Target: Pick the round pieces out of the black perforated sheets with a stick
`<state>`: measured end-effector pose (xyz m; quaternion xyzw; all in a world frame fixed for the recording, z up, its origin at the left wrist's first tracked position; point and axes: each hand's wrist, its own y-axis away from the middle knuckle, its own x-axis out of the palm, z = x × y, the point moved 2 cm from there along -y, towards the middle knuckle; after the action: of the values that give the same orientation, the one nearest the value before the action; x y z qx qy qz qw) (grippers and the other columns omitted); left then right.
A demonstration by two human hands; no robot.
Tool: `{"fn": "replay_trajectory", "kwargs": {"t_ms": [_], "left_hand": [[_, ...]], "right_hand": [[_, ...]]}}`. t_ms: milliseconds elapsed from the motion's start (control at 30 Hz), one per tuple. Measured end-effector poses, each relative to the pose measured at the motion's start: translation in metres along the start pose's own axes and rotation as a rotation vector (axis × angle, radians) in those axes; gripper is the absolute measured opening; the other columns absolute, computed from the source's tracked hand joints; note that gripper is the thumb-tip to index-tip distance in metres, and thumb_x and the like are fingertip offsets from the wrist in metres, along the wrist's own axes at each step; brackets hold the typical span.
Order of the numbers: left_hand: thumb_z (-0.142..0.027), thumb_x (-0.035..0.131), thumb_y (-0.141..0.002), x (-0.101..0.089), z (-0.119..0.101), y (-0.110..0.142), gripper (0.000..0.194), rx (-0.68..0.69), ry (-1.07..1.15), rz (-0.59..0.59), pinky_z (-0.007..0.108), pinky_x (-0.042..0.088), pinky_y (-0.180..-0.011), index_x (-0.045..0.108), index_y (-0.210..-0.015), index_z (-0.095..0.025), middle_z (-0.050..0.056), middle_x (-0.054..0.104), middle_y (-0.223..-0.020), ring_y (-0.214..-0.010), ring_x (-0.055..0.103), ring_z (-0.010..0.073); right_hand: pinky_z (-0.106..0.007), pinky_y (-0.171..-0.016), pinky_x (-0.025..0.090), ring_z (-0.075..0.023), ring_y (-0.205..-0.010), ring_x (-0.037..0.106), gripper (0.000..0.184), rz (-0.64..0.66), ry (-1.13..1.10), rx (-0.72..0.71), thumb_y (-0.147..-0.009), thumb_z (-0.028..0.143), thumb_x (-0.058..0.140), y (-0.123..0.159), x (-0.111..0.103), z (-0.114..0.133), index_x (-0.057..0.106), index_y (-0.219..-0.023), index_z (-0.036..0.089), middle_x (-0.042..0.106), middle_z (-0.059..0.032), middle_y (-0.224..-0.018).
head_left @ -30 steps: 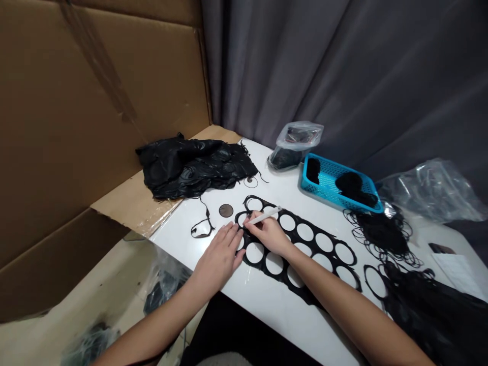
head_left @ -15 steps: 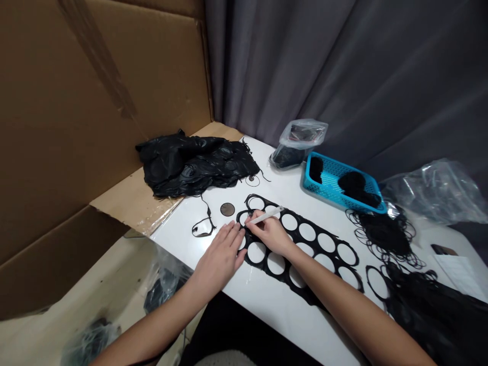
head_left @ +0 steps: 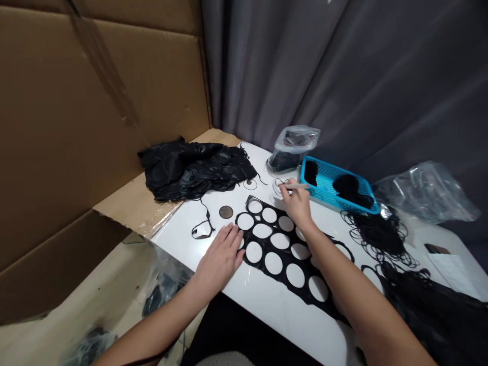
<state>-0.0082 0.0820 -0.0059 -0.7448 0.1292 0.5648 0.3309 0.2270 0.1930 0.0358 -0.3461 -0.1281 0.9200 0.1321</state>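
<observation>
A black sheet (head_left: 265, 246) with rows of round holes lies flat on the white table. My left hand (head_left: 221, 254) rests palm down at its left end, fingers stretched over the edge. Beyond the sheet's far edge, my right hand (head_left: 298, 203) pinches a slim white stick-like tool (head_left: 299, 186). At the tool's tip is a thin dark ring (head_left: 276, 184); whether it is gripped or just touched, I cannot tell. A small dark disc (head_left: 226, 212) lies left of the sheet, and a black scrap loop (head_left: 202, 230) lies near my left fingers.
A crumpled black stack (head_left: 198, 170) sits at back left by a cardboard wall (head_left: 152, 76). Behind my right hand are a clear bag (head_left: 293, 147) and a blue basket (head_left: 328, 192) holding black pieces. Black rings (head_left: 379, 236) and scrap (head_left: 427, 305) lie at right.
My right hand has moved away from the sheet's left end, up and to the right, with the white tool. A thin dark ring now shows at the tip. My left hand stays in place.
</observation>
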Motion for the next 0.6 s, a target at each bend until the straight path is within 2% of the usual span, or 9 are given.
{"fn": "replay_trajectory", "kwargs": {"t_ms": [67,167,233,300,367,433,500,600], "left_hand": [[-0.028,0.051,-0.098,-0.005,0.000,0.001,0.039,-0.002,0.024,-0.043,0.048,0.041,-0.112,0.054,-0.132,-0.007,0.019,0.056,-0.138,-0.132,0.051,0.0320],[-0.026,0.052,-0.098,-0.018,0.000,0.007,0.031,-0.023,0.067,-0.120,0.050,0.045,-0.107,0.057,-0.124,-0.009,0.019,0.058,-0.131,-0.126,0.054,0.0329],[-0.024,0.051,-0.099,-0.026,-0.002,0.015,0.022,-0.031,0.084,-0.144,0.050,0.049,-0.100,0.060,-0.115,-0.012,0.016,0.061,-0.120,-0.118,0.057,0.0316],[-0.023,0.049,-0.100,-0.031,-0.005,0.027,0.018,-0.022,0.092,-0.139,0.048,0.051,-0.096,0.060,-0.111,-0.014,0.014,0.063,-0.112,-0.112,0.059,0.0295],[-0.023,0.048,-0.101,-0.031,-0.008,0.038,0.020,-0.003,0.094,-0.123,0.047,0.051,-0.096,0.059,-0.114,-0.014,0.013,0.063,-0.114,-0.114,0.058,0.0288],[-0.023,0.048,-0.101,-0.028,-0.009,0.047,0.023,0.011,0.095,-0.114,0.047,0.051,-0.099,0.058,-0.119,-0.014,0.014,0.062,-0.120,-0.119,0.056,0.0296],[-0.023,0.048,-0.101,-0.024,-0.010,0.052,0.026,0.014,0.096,-0.109,0.047,0.050,-0.101,0.057,-0.123,-0.014,0.014,0.061,-0.123,-0.123,0.055,0.0301],[-0.023,0.048,-0.101,-0.021,-0.009,0.054,0.028,0.013,0.097,-0.102,0.048,0.050,-0.103,0.056,-0.126,-0.013,0.015,0.061,-0.125,-0.125,0.055,0.0303]], "right_hand": [[-0.030,-0.056,0.049,-0.0196,-0.068,0.059,0.019,0.061,-0.179,0.150,-0.088,0.033,0.058,-0.005,-0.003,-0.004,0.051,-0.074,0.022,0.062,-0.0040,-0.075],[-0.026,-0.051,0.051,-0.0199,-0.074,0.066,0.023,0.278,-0.531,0.362,-0.080,0.036,0.069,0.017,0.012,0.003,0.053,-0.074,0.021,0.066,-0.0049,-0.080],[-0.025,-0.056,0.054,-0.0202,-0.080,0.069,0.032,0.392,-0.777,0.520,-0.072,0.037,0.079,0.041,0.025,0.014,0.052,-0.073,0.020,0.067,-0.0045,-0.083],[-0.027,-0.066,0.056,-0.0191,-0.082,0.069,0.037,0.492,-0.914,0.592,-0.068,0.038,0.083,0.063,0.035,0.027,0.052,-0.073,0.020,0.067,-0.0036,-0.084],[-0.030,-0.077,0.055,-0.0171,-0.081,0.068,0.036,0.601,-0.962,0.572,-0.072,0.040,0.081,0.083,0.040,0.039,0.052,-0.075,0.020,0.068,-0.0032,-0.085],[-0.031,-0.082,0.052,-0.0157,-0.081,0.066,0.032,0.687,-0.906,0.476,-0.079,0.041,0.075,0.098,0.041,0.048,0.050,-0.076,0.020,0.069,-0.0026,-0.086],[-0.030,-0.080,0.049,-0.0155,-0.081,0.063,0.027,0.720,-0.745,0.327,-0.084,0.038,0.069,0.109,0.041,0.054,0.050,-0.075,0.020,0.068,-0.0016,-0.088],[-0.030,-0.077,0.045,-0.0161,-0.082,0.059,0.019,0.701,-0.474,0.128,-0.089,0.034,0.060,0.118,0.040,0.057,0.053,-0.078,0.021,0.066,-0.0007,-0.089]]}}
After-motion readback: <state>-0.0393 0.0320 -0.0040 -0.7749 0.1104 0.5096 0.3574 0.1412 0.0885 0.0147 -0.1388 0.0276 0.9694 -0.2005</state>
